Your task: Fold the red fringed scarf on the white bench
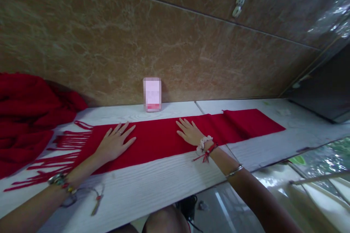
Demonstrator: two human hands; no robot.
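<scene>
On the red cloth, both hands lie palm down with fingers spread, released and pressing flat: the left hand near the fringed end, the right hand around the middle. The red cloth stretches lengthwise across the white desk, smooth between the hands and rippled beyond the right one. Its fringe fans out to the left, partly covered by the left forearm. Beaded bracelets circle the left wrist, one cord trailing over the desk; a white scrunchie sits on the right wrist.

Crowding the fringe, a heap of red fabric fills the desk's left end. Behind the cloth, apart from it, a pixelated pink slab stands against the brown marbled wall. A dark panel blocks the far right.
</scene>
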